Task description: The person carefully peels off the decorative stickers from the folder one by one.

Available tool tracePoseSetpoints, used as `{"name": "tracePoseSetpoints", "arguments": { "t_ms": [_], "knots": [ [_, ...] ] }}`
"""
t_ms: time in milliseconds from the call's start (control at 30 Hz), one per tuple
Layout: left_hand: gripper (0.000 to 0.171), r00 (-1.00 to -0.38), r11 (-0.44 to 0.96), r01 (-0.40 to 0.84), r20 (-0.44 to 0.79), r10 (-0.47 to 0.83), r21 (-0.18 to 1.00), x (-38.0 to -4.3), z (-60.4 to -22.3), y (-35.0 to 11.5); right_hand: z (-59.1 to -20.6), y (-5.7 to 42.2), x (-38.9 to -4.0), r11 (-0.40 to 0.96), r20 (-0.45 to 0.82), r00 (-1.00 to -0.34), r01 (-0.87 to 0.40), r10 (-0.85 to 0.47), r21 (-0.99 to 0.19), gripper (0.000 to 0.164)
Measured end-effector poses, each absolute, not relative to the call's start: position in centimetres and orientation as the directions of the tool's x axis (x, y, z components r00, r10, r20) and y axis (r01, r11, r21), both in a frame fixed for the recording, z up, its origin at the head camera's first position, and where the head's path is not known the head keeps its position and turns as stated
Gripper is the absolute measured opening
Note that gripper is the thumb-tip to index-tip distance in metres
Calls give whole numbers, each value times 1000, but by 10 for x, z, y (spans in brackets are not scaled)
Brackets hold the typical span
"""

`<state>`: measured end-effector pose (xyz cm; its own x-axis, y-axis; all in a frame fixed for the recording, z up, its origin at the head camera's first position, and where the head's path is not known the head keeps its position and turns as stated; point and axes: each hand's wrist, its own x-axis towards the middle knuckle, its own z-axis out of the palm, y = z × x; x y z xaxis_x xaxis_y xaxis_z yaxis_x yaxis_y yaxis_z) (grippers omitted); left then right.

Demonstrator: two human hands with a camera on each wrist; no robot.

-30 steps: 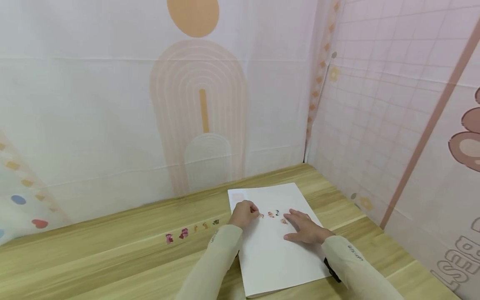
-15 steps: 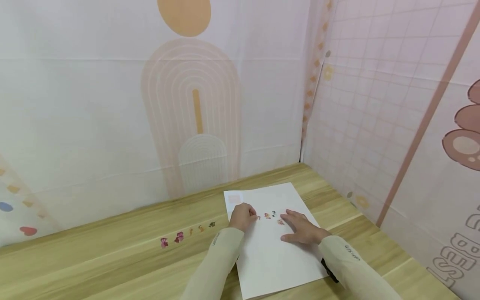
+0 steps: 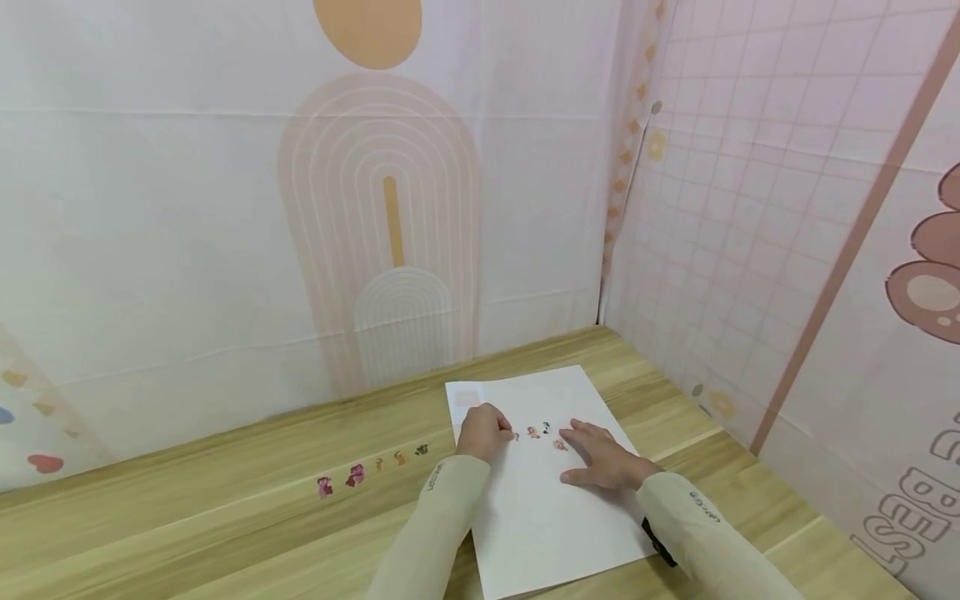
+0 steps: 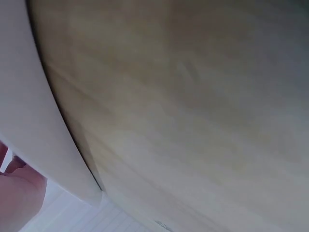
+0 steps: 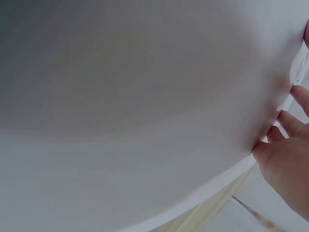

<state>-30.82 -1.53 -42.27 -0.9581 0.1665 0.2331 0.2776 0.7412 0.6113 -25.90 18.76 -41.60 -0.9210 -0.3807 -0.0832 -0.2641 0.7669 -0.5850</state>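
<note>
A sheet of white paper [image 3: 555,525] lies on the wooden table. My left hand [image 3: 482,432] is over its left part, thumb and fingers curled together, pinching the edge of a small sticker [image 3: 516,437]. Only a bit of that sticker shows beyond the fingertips. To its right on the paper are an orange sticker [image 3: 533,432], a dark one [image 3: 547,428] and a reddish sticker [image 3: 560,445]. My right hand [image 3: 602,456] rests on the paper with fingers spread, its fingertips touching the surface in the right wrist view. The left wrist view catches part of the left hand [image 4: 21,198] at lower left.
Several small stickers lie in a slanting row left of the paper, from a pink one [image 3: 324,487] to a dark green one [image 3: 422,450]. The wooden table [image 3: 187,542] meets a printed cloth backdrop [image 3: 187,250] behind and another at right.
The head view has shifted slightly, so everything appears a little further left. Both hands keep their places on the paper, and the stickers stay where they were.
</note>
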Motion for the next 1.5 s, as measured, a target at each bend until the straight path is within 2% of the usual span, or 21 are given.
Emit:
{"name": "tracePoseSetpoints", "arguments": {
  "t_ms": [367, 767, 1000, 1333, 1500],
  "knots": [
    [12, -963, 724, 258, 226, 144, 640, -304, -420, -14, -416, 188, -259, 771, -86, -921, -263, -379, -580, 69],
    [17, -946, 731, 323, 217, 240, 600, -301, -418, -16, -415, 186, -257, 772, -80, -921, -270, -381, -575, 68],
    [9, -942, 721, 334, 219, 252, 607, -303, -417, -16, -415, 187, -258, 773, -80, -920, -273, -384, -573, 69],
    [11, -940, 677, 338, 194, 281, 654, -303, -416, -20, -416, 187, -259, 775, -91, -924, -254, -371, -578, 69],
    [7, -929, 619, 363, 217, 301, 697, -303, -415, -26, -416, 187, -258, 775, -94, -923, -254, -373, -579, 69]
  ]
}}
